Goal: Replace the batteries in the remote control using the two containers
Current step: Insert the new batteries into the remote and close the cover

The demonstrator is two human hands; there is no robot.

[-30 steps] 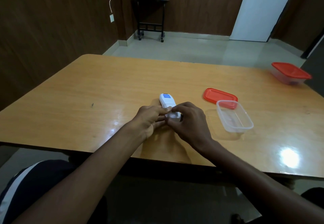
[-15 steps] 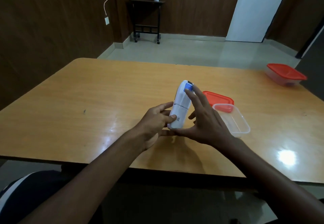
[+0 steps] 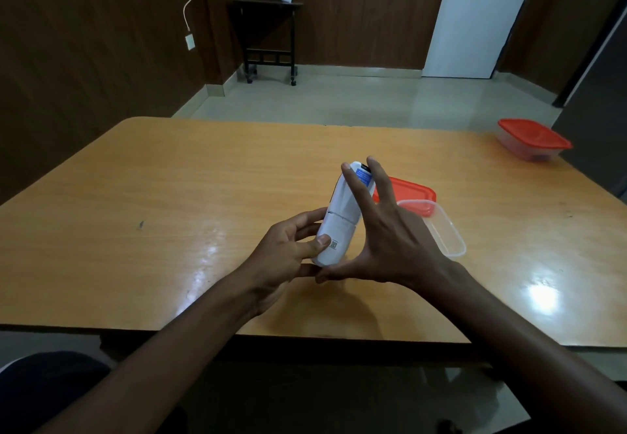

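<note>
I hold a white remote control (image 3: 341, 219) tilted nearly upright above the wooden table (image 3: 169, 196), its back side toward me. My left hand (image 3: 288, 257) grips its lower end, thumb pressed on the battery cover. My right hand (image 3: 383, 236) spans the remote's length, fingertips at the top end and thumb under the bottom. An open clear container (image 3: 444, 230) sits just right of my hands, partly hidden by my right hand. Its red lid (image 3: 412, 196) lies flat behind it. A second clear container with a red lid on (image 3: 532, 140) stands at the table's far right edge.
The table's near edge (image 3: 305, 335) runs just below my forearms. Beyond the table lies open floor, with a small dark side table (image 3: 268, 36) against the wall and a white door (image 3: 481, 16) at the back right.
The remote lay flat on the table under both hands a second ago. I have lifted it and stood it nearly upright, my right fingers reaching up to its top end.
</note>
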